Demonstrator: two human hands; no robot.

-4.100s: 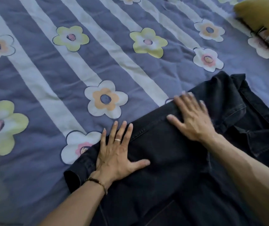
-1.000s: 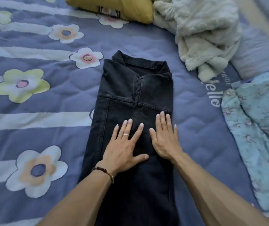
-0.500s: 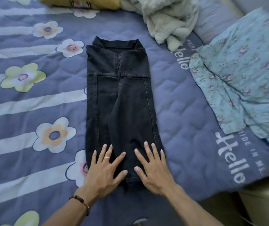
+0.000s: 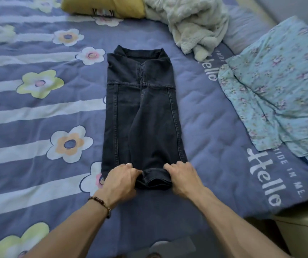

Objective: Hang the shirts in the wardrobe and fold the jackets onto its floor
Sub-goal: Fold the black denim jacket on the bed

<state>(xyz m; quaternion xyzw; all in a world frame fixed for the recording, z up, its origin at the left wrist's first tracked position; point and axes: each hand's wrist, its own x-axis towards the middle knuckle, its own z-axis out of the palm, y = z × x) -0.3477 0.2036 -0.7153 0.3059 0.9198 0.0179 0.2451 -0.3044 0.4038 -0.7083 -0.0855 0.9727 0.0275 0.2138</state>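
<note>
A black denim jacket (image 4: 142, 112) lies on the bed, folded into a long narrow strip with its collar at the far end. My left hand (image 4: 120, 180) grips the near left corner of its hem, fingers curled under the cloth. On the near right corner my right hand (image 4: 182, 176) holds the hem the same way. The hem between my hands is lifted and curled a little off the bed. A light blue flowered shirt (image 4: 279, 94) lies spread flat on the right side of the bed.
The bed cover (image 4: 37, 112) is purple with white stripes and flowers. At the head of the bed lie a yellow pillow (image 4: 108, 6) and a crumpled cream fleece garment (image 4: 194, 21). A pale bedside cabinet (image 4: 298, 233) stands at the lower right, past the bed's edge.
My hands went from lying flat and spread on the jacket's near end to gripping its hem corners. The hem has lifted and curled up.
</note>
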